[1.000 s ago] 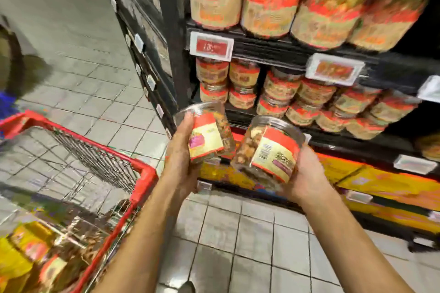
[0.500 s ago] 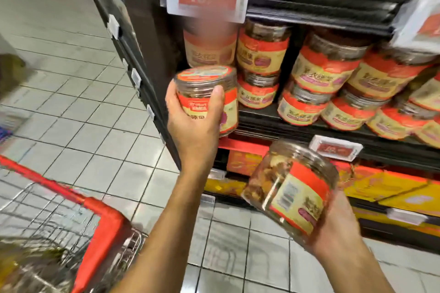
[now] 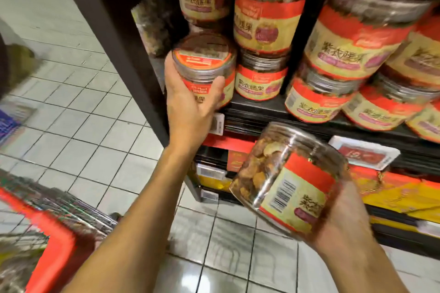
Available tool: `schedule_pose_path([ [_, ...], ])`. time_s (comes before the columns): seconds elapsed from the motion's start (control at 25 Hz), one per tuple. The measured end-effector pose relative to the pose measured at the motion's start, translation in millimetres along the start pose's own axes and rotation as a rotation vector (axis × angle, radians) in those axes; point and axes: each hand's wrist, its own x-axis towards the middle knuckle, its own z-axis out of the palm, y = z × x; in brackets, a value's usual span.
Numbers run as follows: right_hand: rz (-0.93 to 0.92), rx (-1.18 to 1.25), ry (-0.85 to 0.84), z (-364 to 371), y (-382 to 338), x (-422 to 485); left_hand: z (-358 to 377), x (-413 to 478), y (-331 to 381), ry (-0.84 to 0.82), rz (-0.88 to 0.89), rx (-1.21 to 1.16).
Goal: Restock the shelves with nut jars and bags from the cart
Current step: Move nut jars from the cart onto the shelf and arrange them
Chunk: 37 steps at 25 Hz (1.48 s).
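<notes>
Head view is showing the red cart (image 3: 59, 245) blurring at the lower left, its load too smeared to name. At the lower right the right hand (image 3: 340, 228) is holding a tilted jar (image 3: 288, 181) from beneath, curling up around its lower side. The fingers are blurring, so how firm that hold is cannot be told. The smooth plastic could be slipping towards the tiles.

Further in, at the centre, the left hand (image 3: 190, 114) is wrapping thumb and fingers round an upright jar (image 3: 202, 64) at the shelf (image 3: 257, 114) lip, just beside the dark post (image 3: 114, 38). The hand is hiding whether the jar's base is resting on the shelf yet.

Pushing it in carelessly is probably risking a knock to the stacked jars (image 3: 266, 19) right beside it, and those two-high stacks could be toppling. Behind them, the shelf's depth is lying in shadow.
</notes>
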Motion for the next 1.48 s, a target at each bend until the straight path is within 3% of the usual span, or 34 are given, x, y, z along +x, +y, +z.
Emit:
schedule_pose_path([
  [0.16, 0.014, -0.01, -0.055, 1.2, 1.1, 8.8, -8.5, -15.9, 5.3, -0.067, -0.05, 0.089],
  [0.32, -0.06, -0.086, 0.043, 13.0, -4.0, 15.9, -40.2, -78.7, 23.2, 0.05, -0.064, -0.034],
  [0.44, -0.267, -0.223, 0.054, 38.4, -6.0, 14.4, -50.4, -94.0, 47.3, -0.264, -0.307, -0.344],
  [0.52, -0.381, -0.351, -0.063, 54.2, -6.6, 11.0, -45.6, -95.2, 60.8, -0.409, -0.276, -0.309],
  [0.6, -0.411, -0.447, -0.293, 66.0, -6.0, 3.2, -44.2, -97.6, 69.1, -0.307, -0.205, -0.214],
  [0.68, -0.441, -0.472, -0.406, 67.6, -2.5, -3.9, -50.7, -92.2, 68.2, -0.145, -0.205, -0.248],
  [0.84, -0.742, -0.597, -0.255, 56.3, 17.4, -17.5, -62.1, -66.3, 72.0, -0.038, -0.129, -0.343],
  [1.08, -0.852, -0.542, -0.417, 72.0, 19.6, -15.2, -59.7, -33.3, 87.0, -0.09, -0.001, -0.458],
  [1.32, -0.921, -0.604, -0.441, 86.5, 8.1, 17.6, -60.3, -15.1, 72.2, -0.094, 0.025, -0.219],
  [1.48, -0.998, -0.642, -0.454, 94.1, 5.6, 30.0, -61.8, -9.9, 61.2, -0.204, -0.03, -0.487],
])
